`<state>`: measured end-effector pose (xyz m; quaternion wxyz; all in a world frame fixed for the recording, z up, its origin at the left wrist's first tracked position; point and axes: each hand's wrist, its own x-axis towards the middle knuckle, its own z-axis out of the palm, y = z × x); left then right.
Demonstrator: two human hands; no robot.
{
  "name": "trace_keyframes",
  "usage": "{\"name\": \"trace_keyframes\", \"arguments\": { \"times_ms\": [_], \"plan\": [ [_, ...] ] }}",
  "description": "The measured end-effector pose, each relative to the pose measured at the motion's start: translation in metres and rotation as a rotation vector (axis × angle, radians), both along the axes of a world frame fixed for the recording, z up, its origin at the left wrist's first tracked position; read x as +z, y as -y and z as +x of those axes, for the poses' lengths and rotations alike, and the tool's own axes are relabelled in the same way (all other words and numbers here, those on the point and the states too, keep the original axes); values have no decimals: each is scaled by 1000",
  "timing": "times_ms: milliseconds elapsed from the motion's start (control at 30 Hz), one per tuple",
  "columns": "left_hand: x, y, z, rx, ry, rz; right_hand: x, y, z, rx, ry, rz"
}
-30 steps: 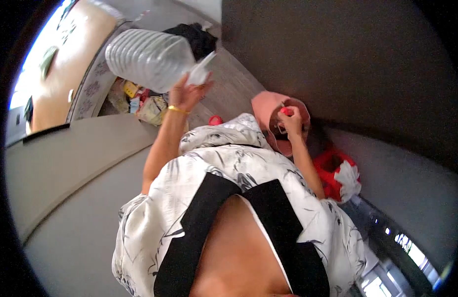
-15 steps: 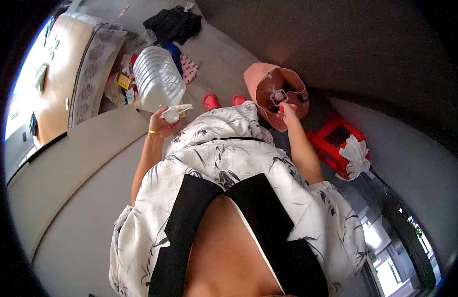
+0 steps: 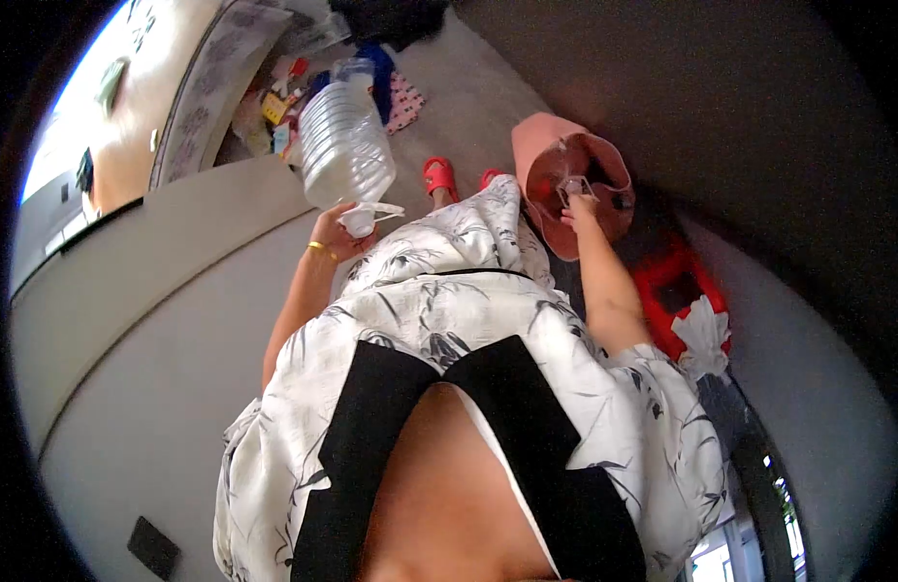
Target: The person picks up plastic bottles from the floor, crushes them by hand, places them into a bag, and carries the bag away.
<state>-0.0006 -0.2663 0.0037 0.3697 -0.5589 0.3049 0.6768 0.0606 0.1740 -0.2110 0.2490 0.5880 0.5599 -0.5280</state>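
Plastic jug (image 3: 346,145), clear, ribbed

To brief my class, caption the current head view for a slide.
Left hand holding a white piece by a clear ribbed bottle; right hand at a pink container.

The bottle (image 3: 344,145) is clear, the container (image 3: 538,145) pink, the clothing (image 3: 420,315) dark-sprigged white.
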Motion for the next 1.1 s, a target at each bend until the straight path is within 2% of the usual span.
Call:
{"name": "trace_keyframes", "arguments": {
  "times_ms": [100,200,233,333,367,400,500,567,600,667,767,800,833,867,967,1067,1100],
  "plan": [
    [-5,3,2,-86,27,-59,34,-5,-1,50,-85,-8],
    [-53,28,19,-262,7,-180,61,-8,-1,184,-153,-62],
    [-71,31,24,-256,69,-259,65,-9,0,199,-180,-81],
    [-99,31,32,-466,8,-623,88,-8,-10,324,-239,-35],
    [-102,31,28,-496,12,-602,108,-2,-22,423,-219,63],
    [-104,31,24,-530,16,-579,135,4,-35,445,-316,79],
    [-123,32,0,-717,0,-578,166,-7,-66,577,-571,233],
    [-135,36,-18,-768,-24,-510,218,0,-92,682,-606,363],
    [-147,41,-26,-778,-69,-541,252,16,-104,672,-557,457],
    [-187,44,-32,-793,-162,-594,282,12,-112,742,-517,564],
    [-255,55,-47,-1041,-204,-566,292,-3,-107,701,-518,589],
    [-242,47,-52,-1078,-168,-728,290,-7,-105,689,-497,591],
    [-208,34,-58,-1111,-127,-887,288,-12,-103,680,-474,592],
    [-159,19,-60,-1140,-83,-1048,316,-18,-100,688,-473,584],
    [-158,20,-46,-1362,-236,-1192,302,-15,-94,699,-476,573],
    [-189,37,-25,-1367,-407,-1175,306,4,-96,757,-505,586],
    [-195,47,-14,-1278,-414,-1116,304,7,-99,778,-499,571]
  ]
}}
